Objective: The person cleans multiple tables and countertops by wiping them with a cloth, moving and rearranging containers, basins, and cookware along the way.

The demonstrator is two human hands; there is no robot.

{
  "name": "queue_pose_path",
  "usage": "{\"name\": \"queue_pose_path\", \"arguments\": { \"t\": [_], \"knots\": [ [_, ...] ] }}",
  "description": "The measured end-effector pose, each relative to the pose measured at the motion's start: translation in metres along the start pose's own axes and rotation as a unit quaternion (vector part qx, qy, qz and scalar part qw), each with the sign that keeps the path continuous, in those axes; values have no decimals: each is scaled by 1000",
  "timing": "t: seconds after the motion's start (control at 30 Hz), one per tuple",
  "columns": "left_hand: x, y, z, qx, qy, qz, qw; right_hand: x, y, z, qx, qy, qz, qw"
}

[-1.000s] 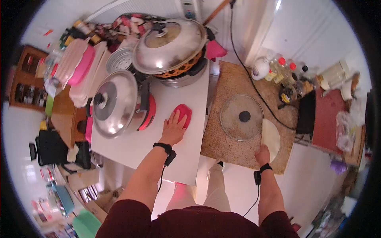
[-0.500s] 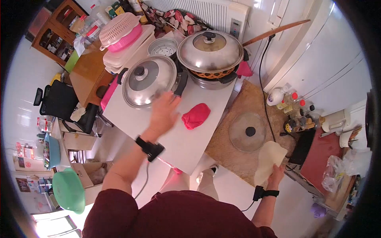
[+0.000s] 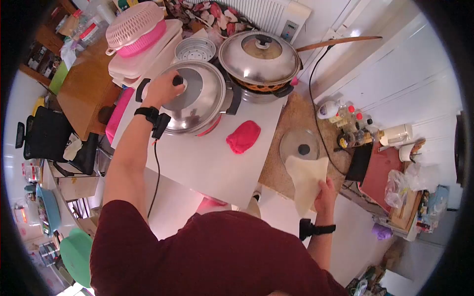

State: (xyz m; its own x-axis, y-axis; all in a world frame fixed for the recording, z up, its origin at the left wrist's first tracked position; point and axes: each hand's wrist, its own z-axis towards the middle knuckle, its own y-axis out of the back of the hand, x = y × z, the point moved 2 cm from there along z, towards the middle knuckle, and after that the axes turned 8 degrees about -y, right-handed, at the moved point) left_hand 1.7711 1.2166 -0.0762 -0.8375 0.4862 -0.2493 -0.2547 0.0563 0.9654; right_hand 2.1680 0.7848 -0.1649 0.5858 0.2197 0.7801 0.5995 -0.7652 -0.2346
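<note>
Gripping the knob [image 3: 177,80] of the steel lid [image 3: 205,86], the left hand curls its fingers [image 3: 174,89] around the black grip. A central knob likely lets one hand keep the lid's weight balanced and the skin off metal that may be hot. The lid sits over the near pot [image 3: 209,127] on the white table [image 3: 197,163]; whether its rim is raised at all, I cannot tell.

Well apart from the left, the right hand [image 3: 324,195] pinches the pale sheet [image 3: 306,180] by its right edge. The rest drapes loose, a hold that probably spares the thin, limp stuff from creasing. The sheet's far end covers part of the glass lid [image 3: 294,142] from this angle, but whether the two touch is not clear. That lid lies knob up on the brown board [image 3: 269,167], which leaves its grip easy to reach.

Between the hands, just beside the near pot, the pink cloth [image 3: 244,137] lies on the table, perhaps kept close as a guard against heat. Beyond it, the domed lid [image 3: 237,64] covers the far pot above an orange band [image 3: 261,89].
</note>
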Motion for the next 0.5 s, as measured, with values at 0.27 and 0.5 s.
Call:
{"name": "queue_pose_path", "arguments": {
  "t": [0.27,0.5],
  "knots": [
    [84,116,-15,-219,140,-405,877,47,-164,-22,136,57,-21,989],
    [165,145,-75,-293,134,-559,764,46,-298,-10,262,44,10,964]
  ]
}}
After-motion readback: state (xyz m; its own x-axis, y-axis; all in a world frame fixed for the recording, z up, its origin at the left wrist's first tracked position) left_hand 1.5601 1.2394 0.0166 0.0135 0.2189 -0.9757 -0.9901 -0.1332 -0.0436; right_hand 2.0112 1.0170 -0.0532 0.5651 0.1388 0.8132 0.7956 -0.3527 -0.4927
